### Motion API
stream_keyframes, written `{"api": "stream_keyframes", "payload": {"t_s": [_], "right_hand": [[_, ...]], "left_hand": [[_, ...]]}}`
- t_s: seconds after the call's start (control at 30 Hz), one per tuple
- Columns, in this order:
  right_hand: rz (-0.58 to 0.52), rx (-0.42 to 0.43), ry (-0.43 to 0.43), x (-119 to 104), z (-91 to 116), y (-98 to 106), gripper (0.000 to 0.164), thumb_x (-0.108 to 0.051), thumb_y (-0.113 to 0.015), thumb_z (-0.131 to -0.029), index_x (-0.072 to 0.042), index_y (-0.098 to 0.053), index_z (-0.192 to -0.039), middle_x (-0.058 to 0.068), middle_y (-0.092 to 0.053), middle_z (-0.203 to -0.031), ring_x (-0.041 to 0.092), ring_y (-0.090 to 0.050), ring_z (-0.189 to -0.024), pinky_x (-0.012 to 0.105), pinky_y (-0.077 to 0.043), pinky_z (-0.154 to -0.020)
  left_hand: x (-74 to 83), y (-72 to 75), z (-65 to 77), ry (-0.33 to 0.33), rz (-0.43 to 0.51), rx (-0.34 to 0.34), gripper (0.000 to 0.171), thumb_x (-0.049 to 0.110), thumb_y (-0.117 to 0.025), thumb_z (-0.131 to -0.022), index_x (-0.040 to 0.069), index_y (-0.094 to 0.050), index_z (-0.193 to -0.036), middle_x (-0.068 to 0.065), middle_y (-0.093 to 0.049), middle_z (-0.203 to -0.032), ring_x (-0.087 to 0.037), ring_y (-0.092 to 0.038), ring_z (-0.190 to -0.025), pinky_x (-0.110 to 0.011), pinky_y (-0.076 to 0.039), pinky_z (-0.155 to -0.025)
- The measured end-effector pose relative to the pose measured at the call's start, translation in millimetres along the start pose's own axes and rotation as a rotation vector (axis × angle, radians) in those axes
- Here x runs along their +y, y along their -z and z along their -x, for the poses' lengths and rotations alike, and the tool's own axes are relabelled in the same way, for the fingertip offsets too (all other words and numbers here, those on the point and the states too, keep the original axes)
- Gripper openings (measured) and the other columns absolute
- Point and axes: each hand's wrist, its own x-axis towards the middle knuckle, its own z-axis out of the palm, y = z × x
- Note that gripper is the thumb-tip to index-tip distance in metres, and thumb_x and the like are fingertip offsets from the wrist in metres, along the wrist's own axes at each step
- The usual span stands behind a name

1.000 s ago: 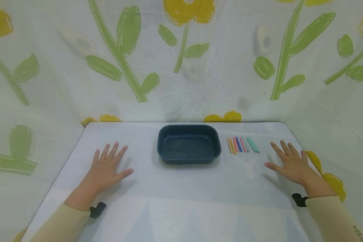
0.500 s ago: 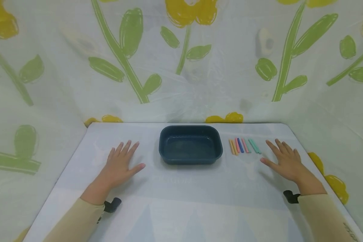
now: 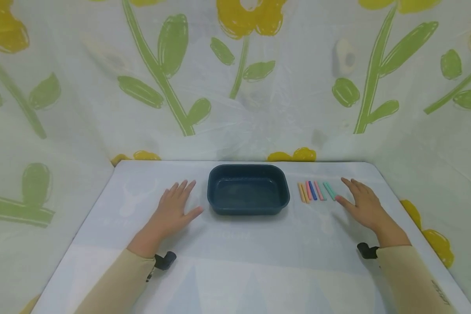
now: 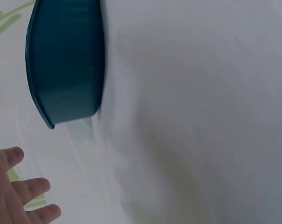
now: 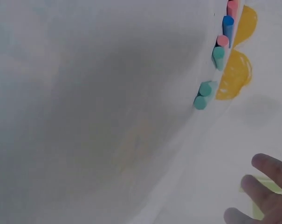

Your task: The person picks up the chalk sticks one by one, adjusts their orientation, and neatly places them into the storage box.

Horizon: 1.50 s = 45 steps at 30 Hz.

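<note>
A dark teal rectangular tub (image 3: 248,209) stands at the back middle of the table, its inside bare. To its right lies a row of several chalk sticks (image 3: 312,191) in yellow, pink, blue and green. My left hand (image 3: 173,213), fingers spread and holding nothing, hovers just left of the tub. In the left wrist view the tub's side (image 4: 68,60) shows above my left fingertips (image 4: 38,186). My right hand (image 3: 363,204) hovers beside the green chalks (image 3: 329,191), also with nothing in it. The right wrist view shows the chalk ends (image 5: 218,52) beyond my right fingers (image 5: 259,189).
The white table (image 3: 235,279) has its far edge against a wall sheet (image 3: 294,109) printed with flowers and leaves. Similar sheets rise at both sides. A black wrist strap (image 3: 165,261) sits on the left wrist and another strap (image 3: 366,251) on the right.
My left hand has moved right, closer to the tub. My right hand has shifted left toward the green chalks. Tub and chalks stay in place on the table while the view has tilted slightly.
</note>
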Motion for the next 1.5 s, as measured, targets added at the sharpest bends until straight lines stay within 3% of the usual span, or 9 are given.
{"api": "stream_keyframes", "payload": {"t_s": [0.13, 0.4, 0.73, 0.97, 1.1, 1.5], "right_hand": [[-0.061, 0.039, -0.006, 0, -7, -1, 0.067, -0.041, -0.048, -0.106, 0.005, -0.03, -0.152, 0.042, -0.031, -0.147, 0.064, -0.026, -0.132, 0.076, -0.022, -0.104], [-0.086, 0.005, -0.122, -3, -22, -1, 0.07, -0.047, -0.042, -0.106, 0.005, -0.031, -0.152, 0.039, -0.033, -0.148, 0.059, -0.028, -0.134, 0.073, -0.025, -0.105], [-0.128, -0.002, -0.147, 2, -30, -3, 0.07, -0.048, -0.039, -0.107, 0.007, -0.033, -0.15, 0.04, -0.038, -0.142, 0.058, -0.038, -0.128, 0.071, -0.032, -0.103], [-0.152, -0.039, -0.205, 1, -41, -6, 0.078, -0.058, -0.035, -0.104, 0.004, -0.032, -0.151, 0.037, -0.038, -0.144, 0.055, -0.038, -0.131, 0.069, -0.032, -0.105], [-0.182, -0.049, -0.216, 1, -46, -7, 0.078, -0.058, -0.035, -0.104, 0.004, -0.032, -0.15, 0.036, -0.041, -0.142, 0.052, -0.041, -0.129, 0.068, -0.034, -0.104], [-0.196, -0.093, -0.217, 10, -57, -6, 0.054, -0.033, -0.042, -0.108, 0.003, -0.038, -0.147, 0.034, -0.05, -0.133, 0.05, -0.049, -0.121, 0.065, -0.041, -0.098]], "left_hand": [[9.5, -2.2, -6.7, -0.006, 0.052, 0.008, 0.085, 0.058, -0.054, -0.097, 0.012, -0.021, -0.16, -0.021, -0.022, -0.163, -0.044, -0.016, -0.15, -0.062, -0.01, -0.119], [21.4, -10.1, -17.5, 0.006, 0.205, 0.003, 0.087, 0.059, -0.056, -0.096, 0.012, -0.021, -0.16, -0.014, -0.027, -0.163, -0.035, -0.026, -0.149, -0.054, -0.023, -0.119], [33.2, -16.5, -26.4, 0.071, 0.375, -0.057, 0.088, 0.057, -0.057, -0.097, 0.014, -0.015, -0.161, -0.016, -0.022, -0.164, -0.036, -0.022, -0.15, -0.055, -0.021, -0.119], [36.1, -24.6, -33.3, 0.091, 0.445, -0.059, 0.096, 0.053, -0.065, -0.094, 0.011, -0.012, -0.161, -0.019, -0.026, -0.162, -0.038, -0.041, -0.14, -0.055, -0.034, -0.113], [37.4, -28.9, -36.3, 0.093, 0.473, -0.051, 0.099, 0.05, -0.069, -0.092, 0.007, -0.011, -0.16, -0.021, -0.026, -0.161, -0.039, -0.043, -0.138, -0.052, -0.036, -0.113], [38.2, -31.9, -33.9, 0.127, 0.564, -0.072, 0.107, 0.049, -0.078, -0.085, 0.016, -0.011, -0.162, -0.017, -0.025, -0.162, -0.036, -0.046, -0.136, -0.049, -0.041, -0.11]]}}
